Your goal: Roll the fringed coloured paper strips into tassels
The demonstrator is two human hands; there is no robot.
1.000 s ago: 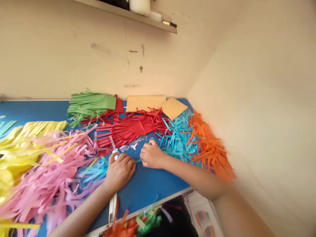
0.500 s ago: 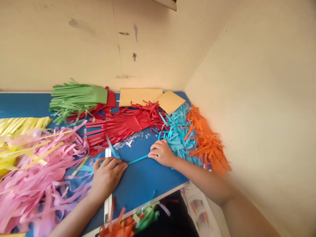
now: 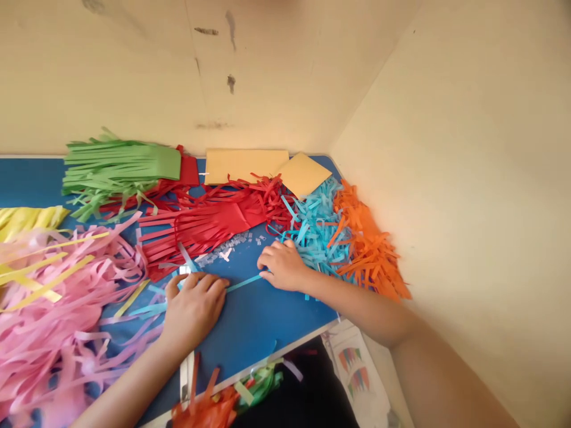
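The left hand [image 3: 194, 310] rests palm down on the blue bench [image 3: 252, 324], its fingers lying close together. The right hand [image 3: 283, 266] is curled, fingertips down, just beyond it. A thin turquoise paper strip [image 3: 244, 283] runs between the two hands, and its ends disappear beneath them; whether either hand pinches the strip or merely presses it cannot be determined from this view. Current step, as judged: one strip is being held taut and flat against the bench. Any further handling calls for keeping both ends under control, since the strip is narrow and light. Just above the left hand lie a small white piece [image 3: 184, 270] and scraps of clear tape [image 3: 225, 249]. Red fringed paper [image 3: 200, 229] lies beyond them, with green fringed paper [image 3: 122, 165] and two tan cards [image 3: 243, 166] further back. A heap of turquoise paper strips [image 3: 316, 235] touches the right hand, with orange paper strips [image 3: 368, 252] beside it. Pink paper strips [image 3: 57, 315] cover the bench's left side.
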